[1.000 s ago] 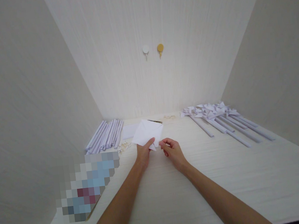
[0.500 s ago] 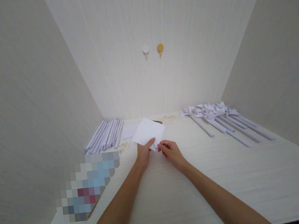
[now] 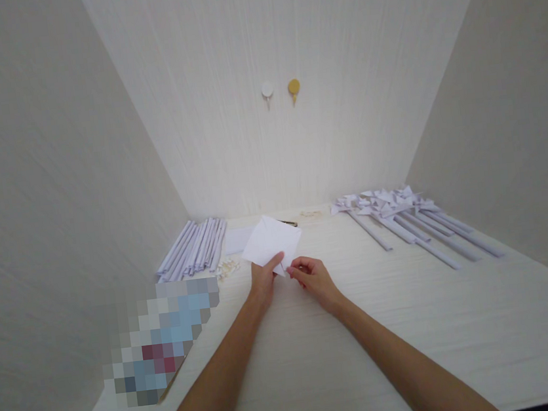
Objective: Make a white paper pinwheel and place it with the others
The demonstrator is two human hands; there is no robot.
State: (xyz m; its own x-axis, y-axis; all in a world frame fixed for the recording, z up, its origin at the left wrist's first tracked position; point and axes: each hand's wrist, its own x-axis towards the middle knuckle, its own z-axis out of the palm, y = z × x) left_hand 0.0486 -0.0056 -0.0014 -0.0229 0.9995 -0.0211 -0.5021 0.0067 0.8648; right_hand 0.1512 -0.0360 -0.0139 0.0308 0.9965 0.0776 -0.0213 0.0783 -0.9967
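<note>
Above pale table [image 3: 321,358], hands pinching folded white paper [image 3: 271,240]

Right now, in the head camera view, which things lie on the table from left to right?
Blurred object → bundle of paper rolls → left hand → right hand → paper pinwheels.

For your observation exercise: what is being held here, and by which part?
A white paper square, pinched at its near corner by the left hand and right hand.
</note>
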